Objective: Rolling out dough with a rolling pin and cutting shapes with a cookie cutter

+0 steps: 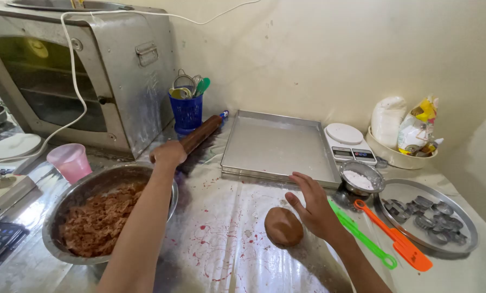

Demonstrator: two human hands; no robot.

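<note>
- Left hand [168, 153]: closed around the near end of the wooden rolling pin [199, 134]; the forearm crosses above the steel mixing bowl [56, 217].
- Right hand [314, 209]: fingers spread and relaxed, gripping nothing; the palm sits just beside the dough ball [283, 227], on its right. Contact cannot be confirmed.
- Dough ball: brown, rounded, resting on the plastic-covered worktop [221, 249], directly in front of the baking tray [278, 145].
- Rolling pin: lies diagonally, left of the baking tray, its far end pointing toward the blue utensil holder [186, 113].
- Steel mixing bowl: well left of the baking tray, holding crumbly brown dough mixture [99, 220].
- Pink cup [71, 161]: left of the baking tray, beyond the mixing bowl.
- Metal oven [75, 70]: left of the baking tray, against the wall.
- Kitchen scale [348, 142]: touching the baking tray's right edge.
- Small flour bowl [361, 178]: at the baking tray's near right corner.
- Green scraper [362, 234] and orange spatula [397, 239]: right of the baking tray, nearer the viewer.
- Round plate of metal cutters [430, 214]: far right of the baking tray.
</note>
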